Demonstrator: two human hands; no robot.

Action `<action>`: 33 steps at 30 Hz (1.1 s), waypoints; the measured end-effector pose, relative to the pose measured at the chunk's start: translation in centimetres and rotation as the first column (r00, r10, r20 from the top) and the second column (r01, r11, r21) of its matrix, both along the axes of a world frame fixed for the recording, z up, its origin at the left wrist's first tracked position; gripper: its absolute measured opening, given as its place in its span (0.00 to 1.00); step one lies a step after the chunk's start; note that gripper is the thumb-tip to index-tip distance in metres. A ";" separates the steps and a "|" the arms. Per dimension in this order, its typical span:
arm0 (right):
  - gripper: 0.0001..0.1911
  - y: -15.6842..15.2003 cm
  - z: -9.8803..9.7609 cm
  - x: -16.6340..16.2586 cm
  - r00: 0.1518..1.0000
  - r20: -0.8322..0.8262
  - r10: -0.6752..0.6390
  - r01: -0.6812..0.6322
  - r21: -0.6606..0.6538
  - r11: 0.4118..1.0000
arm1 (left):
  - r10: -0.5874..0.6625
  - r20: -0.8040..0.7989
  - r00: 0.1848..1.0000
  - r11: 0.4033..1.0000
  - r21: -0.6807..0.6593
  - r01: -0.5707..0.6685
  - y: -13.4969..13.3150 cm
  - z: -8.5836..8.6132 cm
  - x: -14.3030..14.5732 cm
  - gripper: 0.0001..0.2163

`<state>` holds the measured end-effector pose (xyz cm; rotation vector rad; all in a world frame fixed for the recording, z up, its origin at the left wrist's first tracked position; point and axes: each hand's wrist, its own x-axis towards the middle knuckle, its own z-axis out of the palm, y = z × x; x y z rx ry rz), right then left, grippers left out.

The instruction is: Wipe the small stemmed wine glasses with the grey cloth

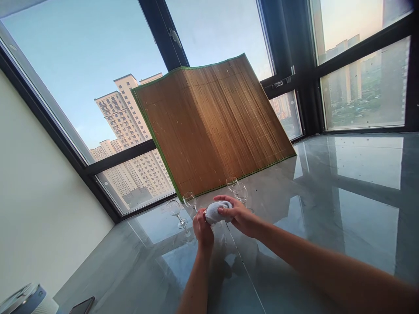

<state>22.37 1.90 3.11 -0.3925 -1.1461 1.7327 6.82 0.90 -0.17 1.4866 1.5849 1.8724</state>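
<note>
In the head view, my right hand (238, 214) is closed around a bunched white cloth (216, 211), its thumb pressed on top. The cloth wraps a rounded shape whose left end is in my left hand (203, 229). My left fingers are curled around what looks like a wine glass, mostly hidden by cloth and fingers. Beyond my hands stand clear stemmed glasses: one wine glass (174, 208) at the far left, another wine glass (190, 200) beside it. Two more, a front wine glass (241, 192) and a rear wine glass (231, 183), are partly behind my right hand.
A folded bamboo mat (212, 126) with green edging stands upright against the dark-framed windows. The glossy grey surface (294, 257) reflects the windows. At lower left lie a phone (82, 306) and a white lidded cup (31, 301), both cut off by the frame.
</note>
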 end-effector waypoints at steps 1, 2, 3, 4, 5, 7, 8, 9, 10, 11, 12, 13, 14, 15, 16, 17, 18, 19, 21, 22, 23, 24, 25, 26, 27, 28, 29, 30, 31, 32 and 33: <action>0.29 -0.1 0.2 0.0 1.000 -0.010 0.001 -0.001 -0.006 1.000 | -0.024 0.057 0.998 1.000 0.005 0.023 0.1 -0.1 0.0 0.22; 0.29 -0.2 0.3 0.0 1.000 -0.017 -0.007 0.007 -0.009 1.000 | -0.037 0.113 0.993 0.999 0.010 0.036 0.2 -0.1 0.1 0.22; 0.29 -0.2 0.4 0.0 0.999 -0.024 -0.024 0.024 -0.014 1.000 | -0.045 0.163 0.986 0.999 0.017 0.043 0.3 -0.1 0.1 0.21; 0.29 -0.1 0.4 -0.1 0.998 -0.035 -0.046 0.045 -0.024 0.999 | -0.050 0.211 0.976 0.999 0.024 0.046 0.4 -0.1 0.2 0.20; 0.29 0.0 0.4 -0.1 0.996 -0.048 -0.070 0.069 -0.035 0.997 | -0.053 0.257 0.965 0.998 0.030 0.047 0.4 0.0 0.2 0.20; 0.30 0.3 0.3 -0.2 0.990 -0.066 -0.125 0.122 -0.052 0.991 | -0.056 0.336 0.940 0.998 0.024 0.051 0.4 0.3 0.0 0.21; 0.30 0.5 0.2 -0.3 0.986 -0.065 -0.156 0.152 -0.056 0.987 | -0.056 0.368 0.928 0.998 0.011 0.055 0.4 0.4 -0.1 0.22; 0.30 0.7 0.1 -0.3 0.980 -0.050 -0.191 0.188 -0.051 0.981 | -0.059 0.414 0.908 0.998 0.003 0.064 0.4 0.6 -0.3 0.23; 0.29 0.8 0.0 -0.3 0.973 -0.019 -0.230 0.229 -0.034 0.973 | -0.077 0.474 0.877 0.996 0.002 0.086 0.4 0.7 -0.5 0.23; 0.28 0.9 -0.1 -0.3 0.962 0.024 -0.272 0.272 -0.006 0.962 | -0.107 0.544 0.832 0.993 0.012 0.120 0.4 0.9 -0.7 0.22; 0.27 0.9 -0.2 -0.3 0.947 0.074 -0.312 0.310 0.031 0.950 | -0.146 0.620 0.771 0.986 0.031 0.163 0.3 1.0 -0.9 0.22; 0.26 1.0 -0.3 -0.3 0.930 0.125 -0.345 0.338 0.072 0.938 | -0.186 0.693 0.697 0.976 0.051 0.210 0.3 1.1 -1.0 0.21; 0.24 1.0 -0.4 -0.4 0.913 0.170 -0.371 0.356 0.115 0.927 | -0.221 0.756 0.616 0.963 0.071 0.258 0.3 1.1 -1.1 0.20; 0.22 1.1 -0.5 -0.5 0.895 0.207 -0.395 0.368 0.156 0.917 | -0.248 0.804 0.540 0.949 0.089 0.302 0.2 1.2 -1.1 0.20; 0.21 1.2 -0.7 -0.6 0.875 0.237 -0.422 0.382 0.197 0.903 | -0.267 0.834 0.482 0.935 0.104 0.338 0.2 1.2 -1.2 0.20; 0.20 1.3 -0.9 -0.7 0.848 0.266 -0.459 0.401 0.246 0.883 | -0.284 0.855 0.434 0.923 0.121 0.366 0.1 1.2 -1.2 0.22; 0.20 1.4 -1.2 -0.8 0.809 0.298 -0.507 0.423 0.304 0.854 | -0.302 0.869 0.391 0.910 0.142 0.389 0.1 1.2 -1.2 0.23; 0.20 1.6 -1.4 -0.9 0.761 0.334 -0.557 0.439 0.368 0.820 | -0.316 0.880 0.354 0.901 0.161 0.403 0.1 1.3 -1.2 0.25; 0.21 1.8 -1.8 -1.0 0.663 0.409 -0.627 0.433 0.474 0.767 | -0.321 0.898 0.300 0.896 0.185 0.404 0.0 1.4 -1.2 0.28; 0.22 1.9 -2.0 -1.0 0.630 0.440 -0.640 0.415 0.506 0.756 | -0.313 0.906 0.285 0.899 0.186 0.396 0.0 1.5 -1.2 0.27; 0.23 1.9 -2.1 -1.0 0.614 0.465 -0.638 0.391 0.522 0.758 | -0.305 0.912 0.276 0.904 0.185 0.385 0.0 1.6 -1.2 0.26; 0.24 1.9 -2.1 -1.0 0.616 0.485 -0.621 0.362 0.526 0.770 | -0.297 0.916 0.271 0.908 0.183 0.376 0.0 1.7 -1.2 0.24; 0.24 1.9 -2.2 -0.9 0.629 0.499 -0.596 0.330 0.523 0.786 | -0.291 0.918 0.269 0.911 0.180 0.372 0.0 1.7 -1.2 0.22; 0.25 1.8 -2.2 -0.9 0.642 0.511 -0.571 0.298 0.520 0.801 | -0.285 0.920 0.270 0.912 0.174 0.370 0.1 1.8 -1.2 0.20; 0.25 1.7 -2.2 -0.9 0.651 0.524 -0.549 0.266 0.520 0.812 | -0.278 0.919 0.279 0.915 0.164 0.370 0.1 1.9 -1.2 0.18; 0.25 1.6 -2.2 -0.9 0.657 0.536 -0.530 0.236 0.522 0.820 | -0.267 0.916 0.298 0.918 0.148 0.367 0.2 1.9 -1.1 0.16; 0.26 1.4 -2.2 -1.0 0.660 0.548 -0.514 0.206 0.526 0.825 | -0.251 0.910 0.329 0.924 0.124 0.361 0.3 1.9 -1.0 0.14; 0.26 1.3 -2.2 -1.0 0.665 0.558 -0.496 0.170 0.533 0.829 | -0.233 0.898 0.372 0.931 0.096 0.352 0.4 1.8 -0.9 0.12; 0.27 1.2 -2.3 -1.0 0.673 0.568 -0.473 0.130 0.539 0.832 | -0.215 0.881 0.422 0.937 0.065 0.342 0.4 1.8 -0.7 0.10; 0.27 1.1 -2.4 -1.1 0.680 0.582 -0.447 0.086 0.541 0.836 | -0.200 0.857 0.475 0.942 0.035 0.334 0.5 1.7 -0.4 0.09; 0.27 1.1 -2.5 -1.1 0.684 0.598 -0.417 0.044 0.538 0.842 | -0.192 0.828 0.527 0.944 0.009 0.330 0.5 1.6 -0.2 0.09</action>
